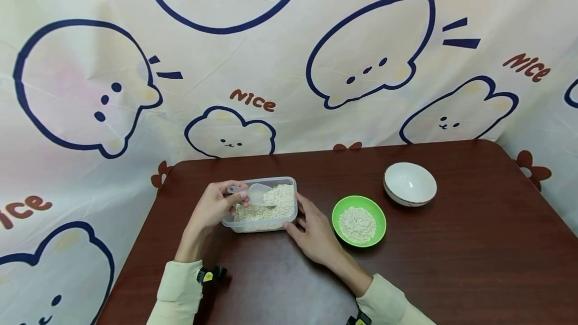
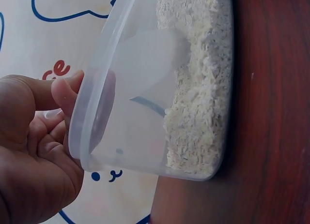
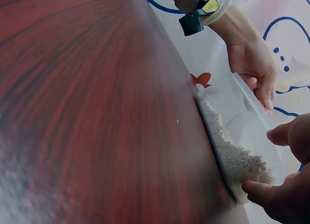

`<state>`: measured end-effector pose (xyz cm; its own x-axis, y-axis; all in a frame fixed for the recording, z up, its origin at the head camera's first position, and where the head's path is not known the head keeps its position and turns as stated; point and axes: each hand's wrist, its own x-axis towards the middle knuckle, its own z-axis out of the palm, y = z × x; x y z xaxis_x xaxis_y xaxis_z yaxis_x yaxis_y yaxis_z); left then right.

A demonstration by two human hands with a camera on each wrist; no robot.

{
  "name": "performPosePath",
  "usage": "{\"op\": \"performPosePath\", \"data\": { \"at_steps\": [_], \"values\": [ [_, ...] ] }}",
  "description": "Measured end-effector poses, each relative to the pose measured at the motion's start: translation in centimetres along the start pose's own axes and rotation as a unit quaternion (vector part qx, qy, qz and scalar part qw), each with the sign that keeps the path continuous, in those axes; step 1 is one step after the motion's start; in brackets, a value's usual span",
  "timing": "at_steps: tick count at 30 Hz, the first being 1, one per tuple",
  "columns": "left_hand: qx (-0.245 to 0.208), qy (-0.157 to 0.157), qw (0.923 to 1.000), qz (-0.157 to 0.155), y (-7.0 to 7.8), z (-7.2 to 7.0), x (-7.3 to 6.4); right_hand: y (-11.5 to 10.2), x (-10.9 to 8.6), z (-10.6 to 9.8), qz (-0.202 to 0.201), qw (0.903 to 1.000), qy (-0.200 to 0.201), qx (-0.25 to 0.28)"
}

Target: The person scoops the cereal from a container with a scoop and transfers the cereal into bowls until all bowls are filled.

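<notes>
My left hand point(image 1: 213, 207) pinches the handle of a translucent white scoop point(image 1: 258, 194) between thumb and fingers. The scoop's bowl is over the oats point(image 1: 283, 199) in a clear plastic container point(image 1: 259, 227), its lower edge at their surface. At the container's right end, my right hand point(image 1: 317, 234) holds the wall, its thumb by the front corner. Through the container wall in the left wrist view, the scoop point(image 2: 152, 54) shows as a pale shape above the oats point(image 2: 196, 122). In the right wrist view, two fingertips touch the container's side point(image 3: 242, 120).
A green bowl point(image 1: 382, 224) holding oats stands just right of my right hand. Farther back and right is a white bowl point(image 1: 410, 184) with a dark rim. The brown table point(image 1: 474, 245) meets a cartoon-printed cloth point(image 1: 289, 79) at its back edge.
</notes>
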<state>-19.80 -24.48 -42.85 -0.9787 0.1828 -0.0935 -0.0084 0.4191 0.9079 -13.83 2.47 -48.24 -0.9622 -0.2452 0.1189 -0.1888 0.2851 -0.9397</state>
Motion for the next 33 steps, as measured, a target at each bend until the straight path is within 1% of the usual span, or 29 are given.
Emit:
{"op": "performPosePath", "data": {
  "at_steps": [7, 10, 15, 24, 29, 33],
  "values": [
    [-0.015, 0.008, 0.9998, -0.01, -0.5, -0.3, -0.1, -0.2, 0.0, -0.1, -0.001, 1.0, -0.004, 0.005],
    [-0.022, 0.008, 0.9997, -0.01, -0.5, -0.4, -0.1, -0.2, 0.1, -0.1, -0.003, 1.0, -0.005, 0.006],
    [-0.047, 0.005, 0.9989, -0.006, -0.6, -0.8, -0.2, -0.2, 0.2, -0.1, -0.005, 1.0, -0.007, 0.004],
    [-0.073, 0.005, 0.9973, 0.002, -1.1, -2.1, -0.5, -0.3, 0.1, -0.4, 0.013, 0.9999, -0.011, -0.001],
    [-0.106, 0.014, 0.9943, 0.007, -1.3, -2.8, -0.8, -0.7, 0.0, -0.8, 0.019, 0.9997, -0.012, 0.004],
    [-0.129, 0.025, 0.9911, 0.018, -1.4, -3.5, -1.1, -1.2, -0.2, -1.4, 0.015, 0.9998, -0.009, -0.001]
  ]
}}
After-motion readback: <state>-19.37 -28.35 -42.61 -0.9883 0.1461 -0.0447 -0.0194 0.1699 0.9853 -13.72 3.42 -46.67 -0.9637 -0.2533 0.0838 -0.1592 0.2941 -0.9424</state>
